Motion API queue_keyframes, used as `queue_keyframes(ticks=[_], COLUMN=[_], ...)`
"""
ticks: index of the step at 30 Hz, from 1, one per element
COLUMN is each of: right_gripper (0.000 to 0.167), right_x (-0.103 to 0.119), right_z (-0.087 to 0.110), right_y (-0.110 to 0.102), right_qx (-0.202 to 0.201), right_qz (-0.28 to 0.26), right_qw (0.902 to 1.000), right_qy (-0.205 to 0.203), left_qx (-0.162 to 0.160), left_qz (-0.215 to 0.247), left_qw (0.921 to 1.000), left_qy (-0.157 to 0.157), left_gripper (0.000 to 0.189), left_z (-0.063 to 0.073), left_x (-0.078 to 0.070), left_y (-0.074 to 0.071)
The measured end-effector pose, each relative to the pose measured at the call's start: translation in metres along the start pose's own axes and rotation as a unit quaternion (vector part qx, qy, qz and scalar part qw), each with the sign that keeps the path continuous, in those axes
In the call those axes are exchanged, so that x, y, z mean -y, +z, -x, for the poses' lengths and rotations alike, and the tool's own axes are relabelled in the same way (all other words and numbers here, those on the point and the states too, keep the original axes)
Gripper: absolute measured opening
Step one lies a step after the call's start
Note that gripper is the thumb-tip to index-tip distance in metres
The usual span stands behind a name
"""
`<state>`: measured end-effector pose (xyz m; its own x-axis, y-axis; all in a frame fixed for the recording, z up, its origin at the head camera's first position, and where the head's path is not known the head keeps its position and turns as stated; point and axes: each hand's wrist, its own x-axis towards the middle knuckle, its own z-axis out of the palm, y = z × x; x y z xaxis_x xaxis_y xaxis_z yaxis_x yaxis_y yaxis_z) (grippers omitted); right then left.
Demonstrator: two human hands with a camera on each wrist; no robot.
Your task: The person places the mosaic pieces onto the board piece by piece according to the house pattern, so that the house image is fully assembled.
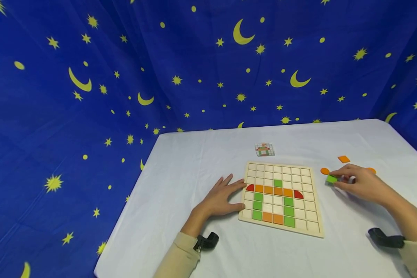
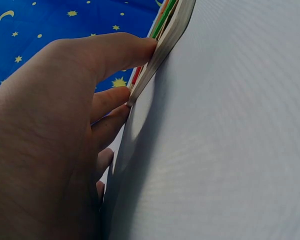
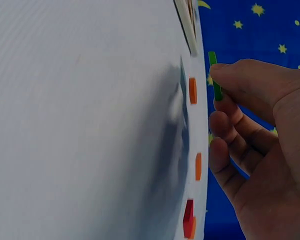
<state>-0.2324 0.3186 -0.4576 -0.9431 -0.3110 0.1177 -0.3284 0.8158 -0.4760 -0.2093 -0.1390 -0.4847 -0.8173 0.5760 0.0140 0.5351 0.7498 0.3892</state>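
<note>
A wooden grid board (image 1: 309, 227) lies on the white table, partly filled with green, orange and red flat tiles. My left hand (image 1: 219, 197) rests at its left side, fingers spread and fairly straight. In the left wrist view, the thumb (image 2: 140, 50) and a fingertip touch the board's edge (image 2: 165, 52). To the right of the board, my right hand (image 1: 363, 183) pinches a green square tile (image 1: 331, 179) between thumb and fingers. The right wrist view shows that green tile edge-on, held above the tabletop.
A small pattern card (image 1: 265, 149) lies behind the board. Around the right hand are an orange round tile (image 1: 324, 171), an orange diamond tile (image 1: 344, 159) and another orange piece (image 1: 371, 170). A red tile (image 3: 188, 212) shows in the right wrist view. A blue star-patterned cloth (image 1: 208, 58) hangs behind.
</note>
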Motion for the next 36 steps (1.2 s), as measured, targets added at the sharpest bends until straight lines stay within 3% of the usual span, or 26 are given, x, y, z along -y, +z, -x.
queue_keyframes(ticks=[13,36], right_gripper=[0.033,0.031], right_x=[0.023,0.057], right_z=[-0.019,-0.042], right_y=[0.008,0.024], right_qx=[0.014,0.042], right_qz=[-0.008,-0.051], right_qw=[0.9992,0.9963], right_qy=[-0.036,-0.055], left_qx=[0.002,0.003], left_qz=[-0.002,0.003], left_qw=[1.0,1.0], left_qy=[-0.002,0.0], left_gripper=[0.071,0.071], left_z=[0.0,0.0], left_x=[0.0,-0.001], left_y=[0.0,-0.001])
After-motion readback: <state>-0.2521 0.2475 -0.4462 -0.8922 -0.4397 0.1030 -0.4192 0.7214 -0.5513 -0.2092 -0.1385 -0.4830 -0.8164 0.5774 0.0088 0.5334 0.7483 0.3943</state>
